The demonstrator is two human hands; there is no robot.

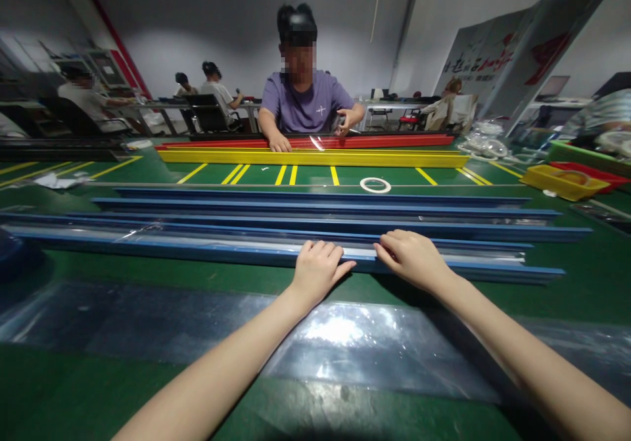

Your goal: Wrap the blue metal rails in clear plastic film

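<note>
1. Head view, key relation: from where I stand, the nearest blue channel [246, 252] lies directly under the fingers, on the green table [591, 303]. Long axis runs left to right, crosswise to the forearms.
2. Head view, nearer hand: both are at the channel. Left hand [318, 271] sits closer to its middle; right hand [414, 258] is closer to its right end. The hands are apart, bare channel between.
3. Head view, fingers: left ones bent over the channel, thumb out to the right; right ones curled down on it, thumb tucked toward the fingers. Fingertips hidden, so can't tell if either pinches or just presses.
4. Head view, near counts: two hands; five long blue edges, pairing into channels not clear. One wide clear film [355, 355] lies flat under the forearms, on the body side of the blue stack.
5. Head view, far counts: one white ring [375, 191] beyond the blue stack; one yellow channel [315, 158], with red lengths [389, 142] just behind it, number unclear; one yellow bin [564, 183] at right, a red bin [614, 175] beside it.
6. Head view, people: one co-worker in a purple shirt [305, 109] opposite, a hand resting by the yellow channel; three seated people at back left.
</note>
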